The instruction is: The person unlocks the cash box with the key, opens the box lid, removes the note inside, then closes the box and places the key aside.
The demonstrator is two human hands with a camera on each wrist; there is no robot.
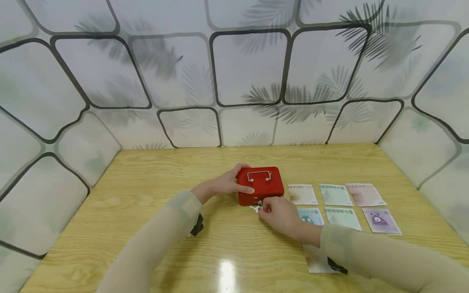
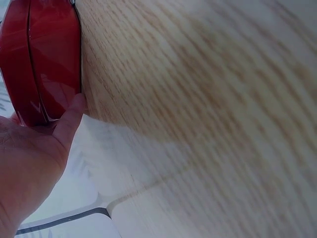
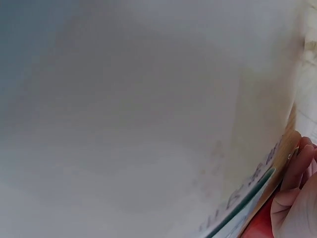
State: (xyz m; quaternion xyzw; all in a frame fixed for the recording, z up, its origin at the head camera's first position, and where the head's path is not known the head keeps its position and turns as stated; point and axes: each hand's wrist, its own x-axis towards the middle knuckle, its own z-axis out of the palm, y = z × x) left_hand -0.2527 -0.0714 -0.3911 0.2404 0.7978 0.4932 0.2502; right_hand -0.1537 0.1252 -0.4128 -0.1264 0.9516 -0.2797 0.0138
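A small red metal cash box [image 1: 269, 186] with a wire handle [image 1: 258, 175] on its lid sits on the wooden table, lid down. My left hand [image 1: 231, 182] grips its left end, thumb over the front edge of the lid and fingers behind. In the left wrist view the hand [image 2: 39, 153] holds the end of the box [image 2: 54, 54]. At the box's front, my right hand [image 1: 280, 215] pinches a key at the lock, mostly hidden by the fingers. Silvery keys [image 1: 255, 208] hang beside those fingertips. The right wrist view catches only the curled fingers [image 3: 299, 171] at its edge.
Several toy banknotes lie in rows to the right, among them a purple one [image 1: 382, 221], a pink one [image 1: 365, 194] and a green one [image 1: 335, 195]. Another note [image 1: 316, 260] lies partly under the right forearm. Patterned cloth walls [image 1: 249, 73] enclose the wooden table [image 1: 176, 171].
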